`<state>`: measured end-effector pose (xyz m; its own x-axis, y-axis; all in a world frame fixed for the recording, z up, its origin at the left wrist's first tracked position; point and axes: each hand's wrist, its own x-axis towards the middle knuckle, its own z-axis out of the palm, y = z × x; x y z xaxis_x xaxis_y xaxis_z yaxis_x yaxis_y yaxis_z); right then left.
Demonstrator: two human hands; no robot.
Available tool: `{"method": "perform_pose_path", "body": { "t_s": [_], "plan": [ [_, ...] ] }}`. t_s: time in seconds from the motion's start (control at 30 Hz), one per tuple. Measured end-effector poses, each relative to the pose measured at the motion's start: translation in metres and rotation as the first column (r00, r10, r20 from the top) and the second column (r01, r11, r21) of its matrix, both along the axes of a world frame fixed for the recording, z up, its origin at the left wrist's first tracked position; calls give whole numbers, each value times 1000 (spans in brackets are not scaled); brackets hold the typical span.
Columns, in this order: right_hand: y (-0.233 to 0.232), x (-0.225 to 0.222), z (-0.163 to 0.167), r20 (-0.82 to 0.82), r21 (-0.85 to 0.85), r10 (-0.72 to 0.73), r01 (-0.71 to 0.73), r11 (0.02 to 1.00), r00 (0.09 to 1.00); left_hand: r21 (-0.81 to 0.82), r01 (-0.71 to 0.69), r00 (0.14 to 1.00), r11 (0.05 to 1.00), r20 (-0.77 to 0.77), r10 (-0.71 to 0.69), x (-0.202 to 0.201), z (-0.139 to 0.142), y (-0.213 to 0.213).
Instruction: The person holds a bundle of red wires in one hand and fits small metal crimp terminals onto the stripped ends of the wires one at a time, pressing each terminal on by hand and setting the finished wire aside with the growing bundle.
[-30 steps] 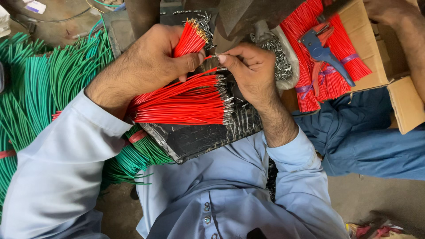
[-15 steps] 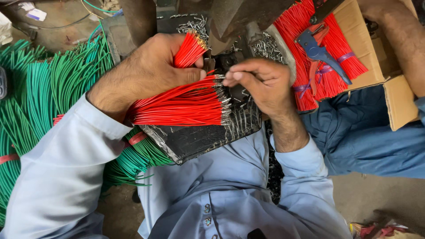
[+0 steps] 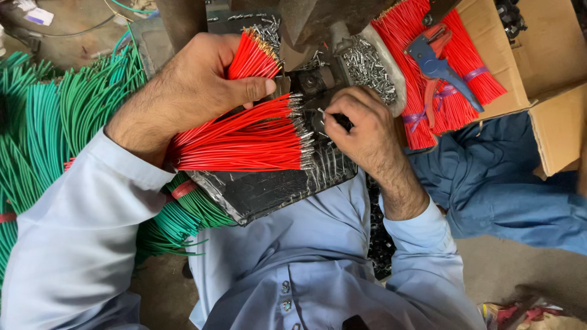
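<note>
1. Cluttered workshop ground lay under a black worktop [image 3: 263,192] set against a dark press [image 3: 318,24], with green wires [image 3: 67,116] heaped on the left.
2. Left hand [image 3: 189,91] was closed around a red bundle [image 3: 254,55] of wires, bare tips aimed up and right toward the press.
3. Right hand [image 3: 361,125] was pinched shut on a single thin wire end just beside the press; what else it held could not be told.
4. A red fan [image 3: 244,137] of wires lay on the worktop, long axis left to right, metal-capped ends pointing right.
5. Judging by this, many wires looked already capped, while the gripped bundle remained.
6. Loose terminals [image 3: 367,61] filled a tray; more red wires [image 3: 452,67] and a blue stripper [image 3: 437,58] sat in a box [image 3: 538,55].
</note>
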<state>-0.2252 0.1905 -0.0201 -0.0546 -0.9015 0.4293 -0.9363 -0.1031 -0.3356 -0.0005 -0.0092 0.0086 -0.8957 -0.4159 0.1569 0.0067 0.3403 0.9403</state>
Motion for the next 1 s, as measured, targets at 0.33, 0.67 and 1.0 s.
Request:
{"method": "perform_pose_path", "body": {
  "t_s": [0.33,0.67,1.0],
  "plan": [
    [-18,-10,-9,661,-156,119,-20,988,741,17,55,993,998,-104,-53,-4,-3,1],
    [-50,8,-14,798,-145,197,-135,980,570,-32,-7,999,999,-48,5,-3,3,5],
    [-53,6,-26,734,-146,192,-124,981,652,-27,22,999,999,-42,-23,-1,4,3]
  ]
}}
